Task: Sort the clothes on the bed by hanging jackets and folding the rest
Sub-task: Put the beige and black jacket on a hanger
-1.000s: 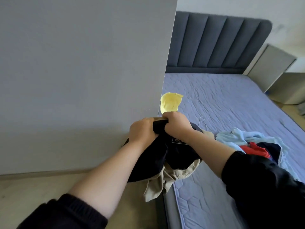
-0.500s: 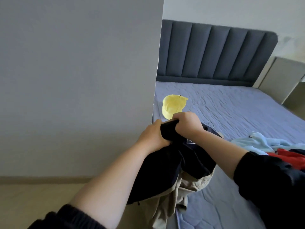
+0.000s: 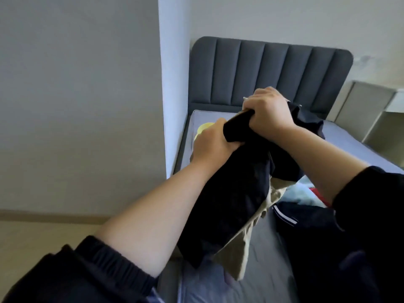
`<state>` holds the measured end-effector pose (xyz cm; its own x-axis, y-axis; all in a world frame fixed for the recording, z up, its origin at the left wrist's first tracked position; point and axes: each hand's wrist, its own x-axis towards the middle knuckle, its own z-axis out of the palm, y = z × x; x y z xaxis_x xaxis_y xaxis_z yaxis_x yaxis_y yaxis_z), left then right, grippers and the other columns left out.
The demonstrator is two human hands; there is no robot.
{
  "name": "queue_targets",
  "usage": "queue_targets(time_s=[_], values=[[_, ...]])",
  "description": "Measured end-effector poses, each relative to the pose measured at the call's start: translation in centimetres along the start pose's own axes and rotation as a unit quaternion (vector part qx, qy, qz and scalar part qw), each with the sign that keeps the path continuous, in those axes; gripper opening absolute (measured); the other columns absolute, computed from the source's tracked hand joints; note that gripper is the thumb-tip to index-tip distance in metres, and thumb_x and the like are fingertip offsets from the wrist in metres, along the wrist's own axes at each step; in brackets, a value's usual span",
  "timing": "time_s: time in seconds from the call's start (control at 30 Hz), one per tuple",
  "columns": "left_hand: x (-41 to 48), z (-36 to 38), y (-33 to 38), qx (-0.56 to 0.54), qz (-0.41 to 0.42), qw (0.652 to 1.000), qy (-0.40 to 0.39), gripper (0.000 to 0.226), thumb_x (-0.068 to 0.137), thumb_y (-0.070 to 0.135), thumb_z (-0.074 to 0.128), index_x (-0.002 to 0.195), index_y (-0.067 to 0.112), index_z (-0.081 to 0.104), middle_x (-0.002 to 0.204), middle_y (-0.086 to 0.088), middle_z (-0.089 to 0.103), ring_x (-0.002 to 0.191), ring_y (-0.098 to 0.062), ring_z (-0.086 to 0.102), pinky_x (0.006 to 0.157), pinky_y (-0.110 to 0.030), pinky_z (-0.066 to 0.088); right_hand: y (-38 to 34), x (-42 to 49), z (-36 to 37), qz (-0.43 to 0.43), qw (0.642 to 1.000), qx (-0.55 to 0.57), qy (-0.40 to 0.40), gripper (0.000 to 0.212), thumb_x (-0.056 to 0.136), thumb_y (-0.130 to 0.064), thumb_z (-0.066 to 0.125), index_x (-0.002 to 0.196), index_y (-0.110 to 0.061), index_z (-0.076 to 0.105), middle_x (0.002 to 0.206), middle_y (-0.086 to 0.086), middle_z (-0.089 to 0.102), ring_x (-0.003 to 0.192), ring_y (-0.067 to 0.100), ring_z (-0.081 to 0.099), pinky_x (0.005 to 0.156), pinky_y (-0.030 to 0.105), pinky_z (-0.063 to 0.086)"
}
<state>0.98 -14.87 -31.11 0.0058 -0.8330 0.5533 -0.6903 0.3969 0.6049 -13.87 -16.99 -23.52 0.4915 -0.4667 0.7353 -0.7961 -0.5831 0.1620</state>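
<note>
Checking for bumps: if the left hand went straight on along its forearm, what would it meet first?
Probably the right hand, gripping the same dark garment as the left hand; the headboard lies beyond, depth unclear.

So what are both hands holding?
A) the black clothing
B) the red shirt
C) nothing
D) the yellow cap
A: the left hand and the right hand both grip the bunched black clothing, while the yellow cap lies on the bed behind them.
</note>
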Motion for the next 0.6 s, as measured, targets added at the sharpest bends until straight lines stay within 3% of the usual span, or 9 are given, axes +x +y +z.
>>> queue_targets(time_s=[0.07,0.1,0.17,0.23,0.4,0.5,0.6], values=[[-1.3,2.0,-0.1,-0.061,0.024,0.996,-0.055,0.045,0.072,0.049,0.074,0.104,0.024,0.053,0.088,0.011,0.057,0.079,-0.013,0.055,0.064,-0.027,0.038,2.3,-1.7,0.4,0.079,0.992,0.037,-0.096,0.022,0.066,0.003,0.047,0.07,-0.008,0.065,0.074,0.01,0.062,0.085,0.033,0.054,0.074,0.033,0.038],[-2.4,3.1,-0.8,-0.073,0.021,0.99,-0.116,0.056,0.073,0.047,0.076,0.118,0.023,0.053,0.105,0.007,0.058,0.098,-0.016,0.056,0.077,-0.027,0.041,3.1,-3.1,1.3,0.118,0.976,0.043,-0.178,0.027,0.067,0.002,0.046,0.078,-0.012,0.067,0.085,0.011,0.063,0.095,0.033,0.054,0.079,0.033,0.04],[-5.1,5.3,-3.5,-0.047,-0.021,0.965,-0.258,0.079,0.078,0.047,0.073,0.143,0.022,0.037,0.141,0.0,0.043,0.131,-0.021,0.038,0.102,-0.031,0.032,3.5,-7.4,4.2,0.171,0.917,0.003,-0.362,0.037,0.071,-0.003,0.049,0.1,-0.02,0.066,0.108,0.009,0.061,0.112,0.032,0.051,0.092,0.038,0.042],[-7.7,7.2,-6.7,-0.008,-0.077,0.937,-0.34,0.085,0.082,0.049,0.068,0.15,0.021,0.025,0.152,-0.002,0.032,0.14,-0.023,0.028,0.113,-0.036,0.026,2.9,-12.7,7.7,0.178,0.869,-0.055,-0.459,0.048,0.078,-0.014,0.052,0.124,-0.026,0.056,0.128,0.005,0.053,0.125,0.03,0.044,0.101,0.042,0.035],[-11.4,9.9,-13.4,0.079,-0.133,0.893,-0.423,0.082,0.087,0.044,0.061,0.152,0.023,0.017,0.157,-0.002,0.024,0.14,-0.024,0.028,0.113,-0.037,0.028,0.4,-23.3,16.1,0.215,0.821,-0.022,-0.529,0.057,0.094,-0.045,0.035,0.149,-0.032,0.024,0.16,0.004,0.011,0.147,0.026,0.006,0.114,0.056,0.003],[-12.5,11.4,-15.8,0.106,-0.156,0.876,-0.443,0.081,0.09,0.042,0.057,0.153,0.023,0.01,0.16,-0.002,0.008,0.146,-0.026,0.011,0.115,-0.04,0.017,-0.6,-27.0,19.6,0.252,0.795,-0.006,-0.552,0.062,0.093,-0.061,0.025,0.15,-0.04,0.013,0.161,0.002,0.004,0.148,0.026,0.0,0.113,0.059,-0.002],[-12.8,12.8,-17.0,0.16,-0.109,0.889,-0.415,0.077,0.091,0.049,0.05,0.152,0.028,0.009,0.16,0.005,0.004,0.147,-0.023,0.001,0.119,-0.044,0.012,-2.0,-30.4,21.8,0.269,0.764,0.027,-0.586,0.062,0.093,-0.064,0.017,0.15,-0.042,0.007,0.161,0.001,-0.004,0.148,0.025,-0.004,0.114,0.055,-0.004]])
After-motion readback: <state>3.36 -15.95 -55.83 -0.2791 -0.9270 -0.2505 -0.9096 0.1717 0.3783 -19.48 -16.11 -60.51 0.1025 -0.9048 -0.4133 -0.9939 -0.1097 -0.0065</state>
